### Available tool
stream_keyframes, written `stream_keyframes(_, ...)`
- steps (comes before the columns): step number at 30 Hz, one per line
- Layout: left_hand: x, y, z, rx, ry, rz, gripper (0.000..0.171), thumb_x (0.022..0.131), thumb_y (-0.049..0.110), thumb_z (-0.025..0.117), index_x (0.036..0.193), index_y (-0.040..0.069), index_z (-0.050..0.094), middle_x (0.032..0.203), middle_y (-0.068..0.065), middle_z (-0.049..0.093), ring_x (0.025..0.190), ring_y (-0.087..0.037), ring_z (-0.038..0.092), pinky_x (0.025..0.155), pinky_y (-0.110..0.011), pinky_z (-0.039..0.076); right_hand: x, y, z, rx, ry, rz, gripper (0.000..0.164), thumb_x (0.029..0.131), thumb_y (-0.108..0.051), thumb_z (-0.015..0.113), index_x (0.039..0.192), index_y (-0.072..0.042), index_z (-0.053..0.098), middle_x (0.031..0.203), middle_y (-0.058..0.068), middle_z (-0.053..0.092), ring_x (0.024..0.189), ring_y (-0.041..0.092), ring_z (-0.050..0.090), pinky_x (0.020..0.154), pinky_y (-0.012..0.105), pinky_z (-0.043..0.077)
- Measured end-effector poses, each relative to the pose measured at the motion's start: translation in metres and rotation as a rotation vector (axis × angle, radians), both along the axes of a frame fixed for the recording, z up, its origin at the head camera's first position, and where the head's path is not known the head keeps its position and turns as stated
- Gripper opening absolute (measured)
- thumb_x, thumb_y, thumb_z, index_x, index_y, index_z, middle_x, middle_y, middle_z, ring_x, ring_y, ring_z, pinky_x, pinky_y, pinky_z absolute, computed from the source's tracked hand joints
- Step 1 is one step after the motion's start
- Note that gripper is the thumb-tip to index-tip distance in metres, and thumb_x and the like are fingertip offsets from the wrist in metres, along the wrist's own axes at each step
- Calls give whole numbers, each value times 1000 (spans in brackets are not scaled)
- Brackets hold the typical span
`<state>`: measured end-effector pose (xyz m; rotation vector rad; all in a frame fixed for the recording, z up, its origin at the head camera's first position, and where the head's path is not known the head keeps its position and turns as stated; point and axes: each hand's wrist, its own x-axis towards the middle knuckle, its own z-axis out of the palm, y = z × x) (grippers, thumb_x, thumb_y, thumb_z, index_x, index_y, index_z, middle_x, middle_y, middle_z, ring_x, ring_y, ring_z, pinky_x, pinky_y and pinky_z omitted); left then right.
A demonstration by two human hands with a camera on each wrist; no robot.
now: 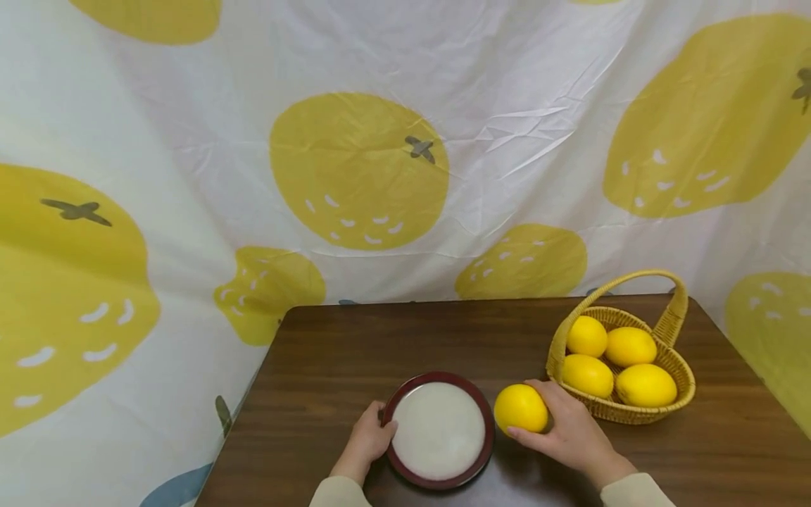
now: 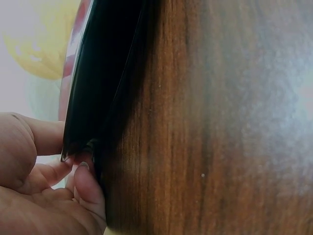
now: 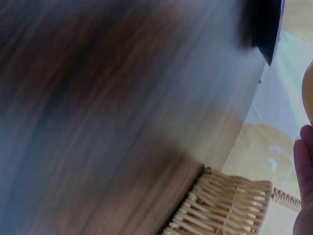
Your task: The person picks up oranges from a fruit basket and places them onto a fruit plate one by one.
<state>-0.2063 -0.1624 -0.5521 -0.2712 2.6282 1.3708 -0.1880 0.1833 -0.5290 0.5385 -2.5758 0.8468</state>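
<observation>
A round plate (image 1: 438, 431) with a pale centre and dark red rim sits near the table's front. My left hand (image 1: 369, 438) pinches its left rim, thumb on top; in the left wrist view the fingers (image 2: 90, 188) reach under the plate's dark underside (image 2: 98, 83). Just right of the plate, my right hand (image 1: 573, 431) grips a yellow lemon (image 1: 521, 409) between thumb and fingers, held above the table. In the right wrist view only a sliver of the lemon (image 3: 308, 93) shows. Beyond that hand stands a wicker basket (image 1: 640, 417) holding several lemons.
The basket's arched handle (image 1: 679, 310) rises at the table's back right. The dark wooden table (image 1: 380, 345) reaches back to a white cloth (image 1: 507, 63) printed with big yellow lemons.
</observation>
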Motion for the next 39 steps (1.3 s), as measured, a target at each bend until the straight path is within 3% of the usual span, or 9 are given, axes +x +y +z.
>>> stream_keyframes(16, -1, -2, -4, -2, -12, -1, 33, 97, 8, 62, 127, -4, 54, 95, -16, 65, 86, -26, 62, 77, -43, 52, -10, -28, -5, 18, -34, 40, 67, 75, -60, 82, 123, -17, 63, 111, -3, 67, 91, 9, 62, 77, 34, 56)
stream_keyframes(39, 0, -2, -5, -6, -10, 4, 35, 97, 9, 62, 129, -3, 54, 98, -17, 67, 91, -27, 64, 81, -46, 53, -16, -53, -8, 0, -280, 53, 75, 76, -67, 77, 130, -17, 61, 123, 1, 65, 101, 14, 63, 88, 41, 55)
